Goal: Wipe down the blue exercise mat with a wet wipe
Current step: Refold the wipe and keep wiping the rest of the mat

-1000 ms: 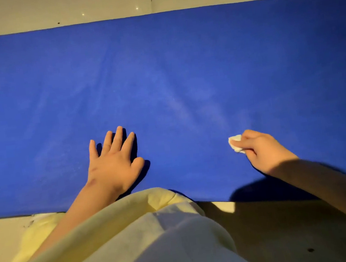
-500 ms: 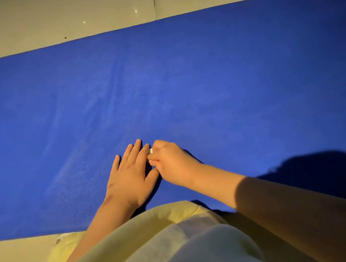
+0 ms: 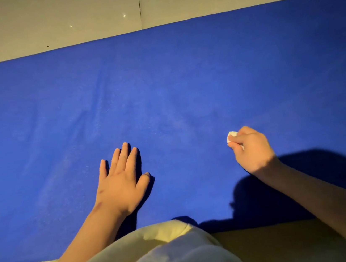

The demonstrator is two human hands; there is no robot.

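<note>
Right hand (image 3: 253, 152) pinches wadded wet wipe (image 3: 231, 136), soft & light, ctr-right; left hand (image 3: 122, 182) flat, fingers straight, steadies pliable blue mat (image 3: 183, 81).

I see the blue mat (image 3: 182, 74) spread flat and wide, faintly streaked. The wipe (image 3: 231, 135) — a small white wad — is pinched in the right hand (image 3: 251, 151) over the mat's near half.

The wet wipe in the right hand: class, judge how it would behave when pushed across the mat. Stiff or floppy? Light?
Probably floppy: the wet wipe is bunched small, pinched by the right hand. Likely light: fingertips alone hold it. It may drag on the matte blue mat.
</note>
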